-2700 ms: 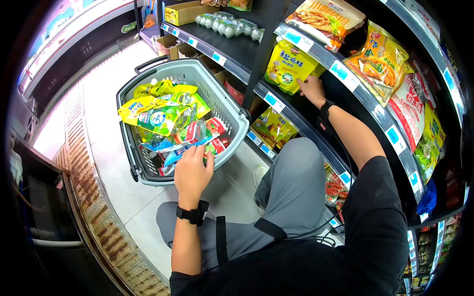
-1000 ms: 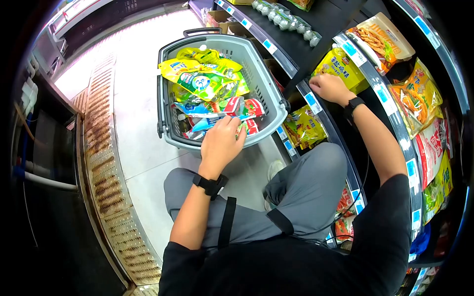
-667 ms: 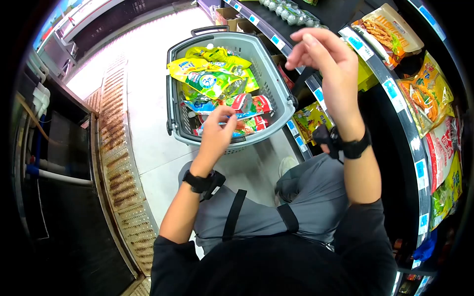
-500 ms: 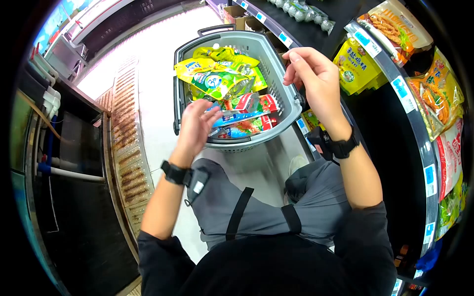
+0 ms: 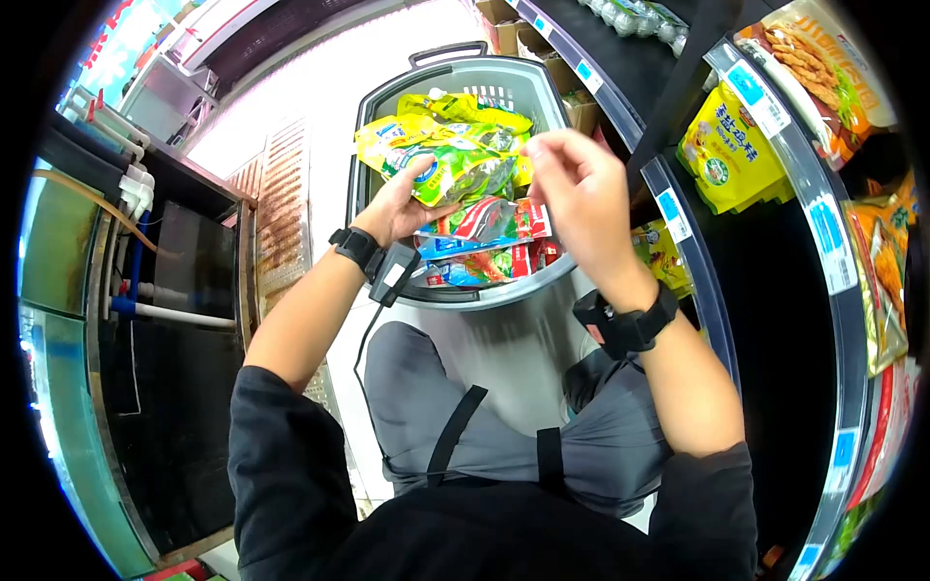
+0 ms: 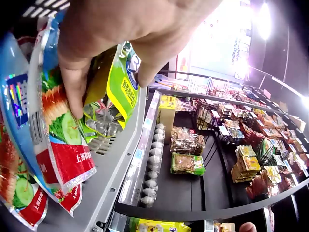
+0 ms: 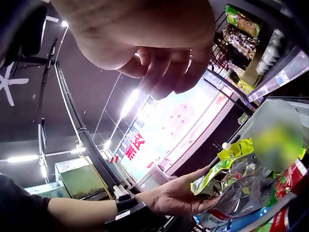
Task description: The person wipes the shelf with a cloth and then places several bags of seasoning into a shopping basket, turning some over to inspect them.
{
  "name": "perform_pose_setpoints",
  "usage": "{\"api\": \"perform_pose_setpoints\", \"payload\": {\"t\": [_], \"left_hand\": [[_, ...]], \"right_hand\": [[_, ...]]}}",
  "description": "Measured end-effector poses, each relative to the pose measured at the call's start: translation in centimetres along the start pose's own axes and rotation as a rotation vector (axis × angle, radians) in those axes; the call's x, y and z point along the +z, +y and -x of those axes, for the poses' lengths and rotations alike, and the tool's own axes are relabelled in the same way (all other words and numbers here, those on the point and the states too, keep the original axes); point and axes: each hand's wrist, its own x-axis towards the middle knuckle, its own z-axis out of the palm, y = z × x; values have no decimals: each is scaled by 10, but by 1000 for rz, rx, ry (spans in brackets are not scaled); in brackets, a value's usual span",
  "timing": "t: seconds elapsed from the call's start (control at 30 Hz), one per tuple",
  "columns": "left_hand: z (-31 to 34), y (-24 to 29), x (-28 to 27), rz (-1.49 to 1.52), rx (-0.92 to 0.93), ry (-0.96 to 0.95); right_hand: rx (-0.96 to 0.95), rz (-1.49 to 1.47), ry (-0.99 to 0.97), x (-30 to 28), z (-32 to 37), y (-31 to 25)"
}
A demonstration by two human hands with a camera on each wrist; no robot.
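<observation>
My left hand (image 5: 392, 206) pinches the near-left edge of a yellow-green pouch (image 5: 460, 172), thumb above and fingers below. In the left wrist view, thumb and fingers straddle this same pouch (image 6: 124, 89). It lies among other yellow pouches in a grey shopping basket (image 5: 465, 298). Closer to me in the basket are several red-and-blue food packets (image 5: 494, 259). My right hand (image 5: 581, 194) hovers over the basket's right side, fingers loosely curled around nothing. The right wrist view has the right hand (image 7: 159, 53) at the top, above the left hand (image 7: 176, 197).
Right of the basket runs a dark shelf with a yellow seasoning bag (image 5: 727, 150) and an orange snack bag (image 5: 823, 73). Egg cartons (image 5: 639, 19) stand farther back. At left are a glass tank (image 5: 68, 387) and white pipes (image 5: 179, 312). My knees are below the basket.
The right hand has left the shelf and come over the basket. The left hand has moved from the basket's near rim up to the yellow-green pouch and grips it. The head view has swung rightward.
</observation>
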Motion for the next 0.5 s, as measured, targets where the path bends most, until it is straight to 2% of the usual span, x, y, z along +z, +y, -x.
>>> {"api": "perform_pose_setpoints", "payload": {"t": [0.07,0.23,0.4,0.5], "left_hand": [[-2,-6,8,-6,13,26],[-14,-18,4,-17,95,86],[-11,-20,3,42,124,23],[-12,-16,0,73,77,-14]], "right_hand": [[-67,111,-34,2,-1,2],[-3,73,-62,7,-6,1],[-44,17,-3,0,-14,2],[-26,-44,11,-4,-16,-2]]}}
